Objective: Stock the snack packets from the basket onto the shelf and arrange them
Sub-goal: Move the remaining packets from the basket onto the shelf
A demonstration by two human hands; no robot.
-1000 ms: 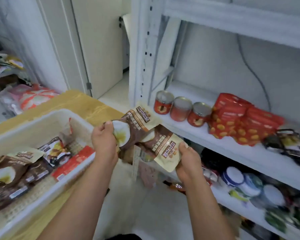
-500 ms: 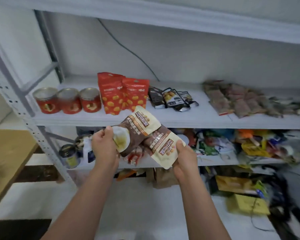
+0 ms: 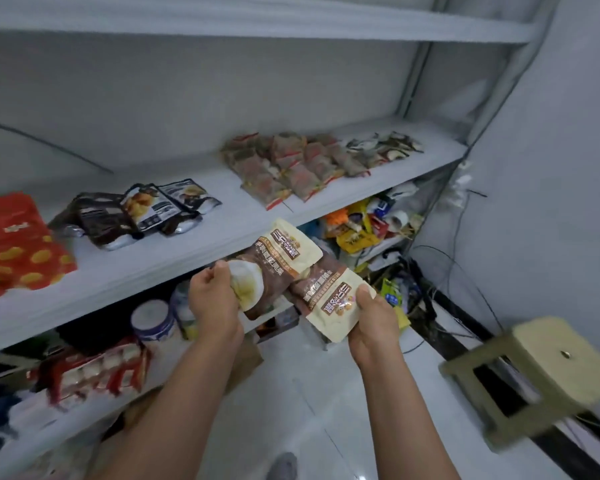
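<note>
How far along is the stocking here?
Done: red packets, black packets and brown packs lie on the shelf. In hand: left hand holds the left packet, right hand the right packet, in front of the shelf. Left: shelving both; basket out of view.

Head cam (wide-angle), fwd & down, close to shelf (image 3: pixel 229 220), floor (image 3: pixel 326 393) below.

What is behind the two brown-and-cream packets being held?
Behind the packets runs the front edge of the white shelf, with the lower shelf's mixed goods beyond. Items directly behind are covered by the packets, left hand and right hand.
</note>
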